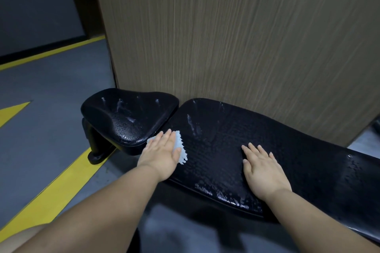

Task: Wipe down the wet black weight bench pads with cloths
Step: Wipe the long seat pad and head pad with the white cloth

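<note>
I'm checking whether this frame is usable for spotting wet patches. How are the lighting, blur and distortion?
Head view: dim, even light; water shows as pale glints on the seat pad and long back pad; wooden panel streaked with motion blur; wide-angle bending at the edges; left hand on the cloth reasonably sharp.

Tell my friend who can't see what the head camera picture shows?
A left hand presses a pale cloth flat on a wet black bench pad. The right hand lies flat and bare on it. A smaller wet seat pad sits left, before a brown wall.
</note>
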The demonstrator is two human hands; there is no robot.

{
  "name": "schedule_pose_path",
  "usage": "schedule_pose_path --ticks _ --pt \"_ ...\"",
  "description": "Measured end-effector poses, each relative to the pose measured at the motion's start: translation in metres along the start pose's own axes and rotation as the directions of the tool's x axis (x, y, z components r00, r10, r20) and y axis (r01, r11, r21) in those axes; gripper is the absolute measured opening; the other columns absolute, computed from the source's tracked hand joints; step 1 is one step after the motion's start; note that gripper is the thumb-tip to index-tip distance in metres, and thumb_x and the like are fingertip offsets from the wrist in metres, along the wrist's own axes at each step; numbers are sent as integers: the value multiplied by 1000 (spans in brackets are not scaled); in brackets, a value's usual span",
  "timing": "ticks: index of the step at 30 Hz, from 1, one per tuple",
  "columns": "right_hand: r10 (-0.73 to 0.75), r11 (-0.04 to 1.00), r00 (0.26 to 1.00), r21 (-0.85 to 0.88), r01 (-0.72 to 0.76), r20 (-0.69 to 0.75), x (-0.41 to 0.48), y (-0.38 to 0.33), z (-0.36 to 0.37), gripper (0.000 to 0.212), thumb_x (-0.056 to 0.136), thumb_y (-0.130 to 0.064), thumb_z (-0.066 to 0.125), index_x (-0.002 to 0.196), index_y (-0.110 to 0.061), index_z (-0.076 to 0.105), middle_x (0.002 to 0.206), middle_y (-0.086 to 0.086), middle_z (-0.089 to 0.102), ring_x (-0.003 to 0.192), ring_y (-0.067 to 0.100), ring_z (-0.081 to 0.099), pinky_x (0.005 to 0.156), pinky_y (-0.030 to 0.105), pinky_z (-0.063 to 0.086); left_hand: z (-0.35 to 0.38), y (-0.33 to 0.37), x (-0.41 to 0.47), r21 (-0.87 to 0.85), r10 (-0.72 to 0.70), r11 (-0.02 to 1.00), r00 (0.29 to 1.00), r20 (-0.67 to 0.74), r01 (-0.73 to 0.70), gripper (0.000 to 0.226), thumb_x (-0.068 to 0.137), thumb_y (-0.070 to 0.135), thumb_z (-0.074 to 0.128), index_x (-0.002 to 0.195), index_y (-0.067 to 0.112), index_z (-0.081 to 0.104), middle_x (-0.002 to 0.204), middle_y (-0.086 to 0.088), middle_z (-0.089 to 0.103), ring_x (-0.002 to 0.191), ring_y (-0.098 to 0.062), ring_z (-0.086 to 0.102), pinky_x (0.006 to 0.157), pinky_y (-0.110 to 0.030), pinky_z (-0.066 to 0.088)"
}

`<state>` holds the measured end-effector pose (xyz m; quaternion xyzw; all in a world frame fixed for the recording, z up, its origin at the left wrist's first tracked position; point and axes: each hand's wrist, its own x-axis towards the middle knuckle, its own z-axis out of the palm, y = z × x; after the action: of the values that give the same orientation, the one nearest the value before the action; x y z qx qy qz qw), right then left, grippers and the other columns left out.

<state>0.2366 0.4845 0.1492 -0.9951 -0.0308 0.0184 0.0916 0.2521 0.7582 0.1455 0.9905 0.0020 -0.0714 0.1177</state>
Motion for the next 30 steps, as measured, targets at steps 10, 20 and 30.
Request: schedule_pose_path --ticks 10,20,30 --pt "7 1000 1000 -11 -8 -13 1 -3 0 52 102 -35 17 153 -28 14 160 -9 8 148 13 1 121 35 2 2 23 -4 26 -149 989 989 22 148 59 104 41 11 155 19 -8 163 5 -12 150 -17 -11 121 -39 -2" --pt "17 1000 1000 18 -17 -3 3 -1 -1 51 102 -37 18 153 -30 15 160 -11 9 148 10 0 121 34 1 26 98 -42 124 260 955 962 82 -268 58 104 42 11 154 22 -11 162 7 -15 148 -14 -18 118 -37 -15" --pt "13 1000 1000 8 -13 10 4 2 -2 50 102 -38 18 152 -32 16 160 -11 9 148 10 1 121 34 1 9 41 -12 85 151 984 987 44 -155 58 103 46 13 155 29 -6 162 15 -11 148 -8 -13 120 -34 -9"
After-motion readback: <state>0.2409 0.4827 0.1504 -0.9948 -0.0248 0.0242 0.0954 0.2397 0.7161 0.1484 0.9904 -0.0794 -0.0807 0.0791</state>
